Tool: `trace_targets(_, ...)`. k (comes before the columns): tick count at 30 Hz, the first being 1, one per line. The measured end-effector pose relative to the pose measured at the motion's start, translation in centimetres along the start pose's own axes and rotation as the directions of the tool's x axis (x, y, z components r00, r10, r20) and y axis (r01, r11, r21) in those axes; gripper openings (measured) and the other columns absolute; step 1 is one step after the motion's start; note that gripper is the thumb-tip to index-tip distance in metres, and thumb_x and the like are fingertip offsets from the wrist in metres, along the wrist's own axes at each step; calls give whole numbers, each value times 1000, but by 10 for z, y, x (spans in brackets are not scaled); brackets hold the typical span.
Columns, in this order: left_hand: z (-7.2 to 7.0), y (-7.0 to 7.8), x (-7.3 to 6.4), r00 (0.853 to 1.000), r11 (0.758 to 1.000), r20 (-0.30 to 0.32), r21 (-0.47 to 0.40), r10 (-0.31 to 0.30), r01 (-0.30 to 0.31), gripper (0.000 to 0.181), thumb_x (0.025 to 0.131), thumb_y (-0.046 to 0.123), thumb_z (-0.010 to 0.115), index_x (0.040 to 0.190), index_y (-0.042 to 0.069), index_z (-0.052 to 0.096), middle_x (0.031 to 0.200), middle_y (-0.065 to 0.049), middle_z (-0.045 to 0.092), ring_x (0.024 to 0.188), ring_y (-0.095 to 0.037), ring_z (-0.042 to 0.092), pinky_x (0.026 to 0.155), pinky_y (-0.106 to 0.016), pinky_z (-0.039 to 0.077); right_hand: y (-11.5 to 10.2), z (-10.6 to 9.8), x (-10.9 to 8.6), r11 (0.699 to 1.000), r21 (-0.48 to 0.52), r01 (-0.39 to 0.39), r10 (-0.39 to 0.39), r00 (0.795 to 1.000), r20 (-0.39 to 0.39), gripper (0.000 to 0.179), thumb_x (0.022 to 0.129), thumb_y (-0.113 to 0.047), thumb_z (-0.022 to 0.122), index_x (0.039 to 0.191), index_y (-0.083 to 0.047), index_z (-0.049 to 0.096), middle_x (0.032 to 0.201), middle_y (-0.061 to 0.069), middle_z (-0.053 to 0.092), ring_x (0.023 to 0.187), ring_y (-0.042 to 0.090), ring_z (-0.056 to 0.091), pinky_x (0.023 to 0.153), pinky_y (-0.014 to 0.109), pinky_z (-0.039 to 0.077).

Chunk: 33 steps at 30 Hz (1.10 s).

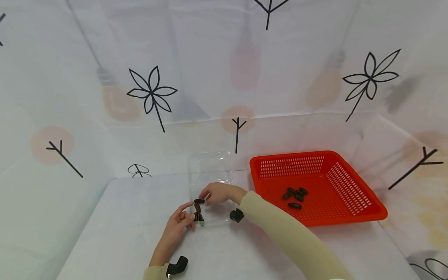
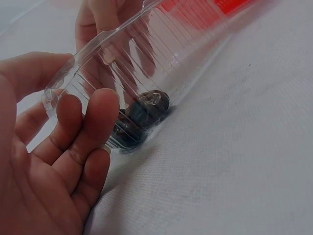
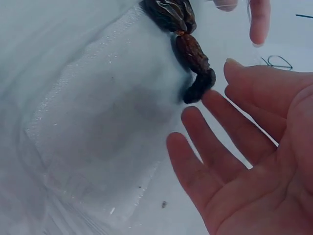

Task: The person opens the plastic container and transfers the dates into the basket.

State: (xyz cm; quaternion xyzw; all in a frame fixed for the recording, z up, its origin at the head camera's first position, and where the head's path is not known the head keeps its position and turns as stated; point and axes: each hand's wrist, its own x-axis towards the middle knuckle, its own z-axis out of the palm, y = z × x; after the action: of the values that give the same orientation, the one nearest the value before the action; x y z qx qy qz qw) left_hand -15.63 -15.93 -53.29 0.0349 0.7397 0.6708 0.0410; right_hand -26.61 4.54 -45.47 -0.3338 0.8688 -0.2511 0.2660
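Observation:
A clear plastic clamshell box [image 1: 218,217] lies open on the table, with its lid up at the back. Dark, wrinkled dried dates [image 1: 197,207] form a row along its left side, end to end. My left hand [image 1: 177,222] holds the box's left wall; in the left wrist view its fingers [image 2: 100,115] lie against the ribbed plastic, with one finger over the rim. Inside the box, my right hand [image 1: 218,193] is at the far date. In the right wrist view its fingers [image 3: 215,139] are spread and nearly straight, one fingertip right at that date [image 3: 200,85].
A red plastic basket [image 1: 357,182] with slotted sides stands to the right, with several dark dates [image 1: 295,194] on its floor. White cloth covers the table [image 1: 115,229], and a patterned sheet [image 1: 206,89] hangs behind it. My right forearm crosses in front of the basket.

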Motion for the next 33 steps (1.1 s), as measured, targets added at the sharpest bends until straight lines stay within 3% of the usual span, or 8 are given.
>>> trace_targets(5,-1,-1,-1,999,999,-7,-9,-31,31,47,95,12,68,139,8,54,74,-11,56,70,-26,64,78,-27,46,0,3,4,1000,-24,-17,18,1000,23,28,92,-10,69,119,-12,72,96,-8,67,88,7,59,83,26,47)
trace_targets(11,-1,-2,-1,999,999,-5,-11,-43,43,47,95,13,68,140,10,54,75,-13,57,72,-26,64,78,-28,46,-4,7,5,993,-90,-76,77,997,13,35,89,-11,72,124,-8,68,91,-5,66,79,8,58,74,25,47)
trace_targets(17,-1,-3,0,1000,1000,-1,3,-25,25,47,96,13,67,140,8,53,76,-13,57,71,-26,64,77,-28,46,-5,9,1,977,-147,-153,157,987,15,15,85,-8,75,98,-16,77,87,-6,65,78,11,56,74,26,47)
trace_targets(22,-1,-2,0,999,999,-13,5,-32,32,45,95,12,67,139,9,55,75,-14,58,70,-26,63,76,-28,46,-4,11,-6,973,-91,-214,216,976,9,12,87,-8,74,90,-20,75,85,-7,63,81,14,55,78,30,47)
trace_targets(33,-1,-2,1,999,999,-10,8,-37,37,46,96,13,67,140,9,54,75,-14,58,71,-25,63,77,-28,46,-1,15,-7,980,-94,-178,179,984,7,12,85,-11,78,87,-22,76,82,-9,63,81,12,55,78,29,46)
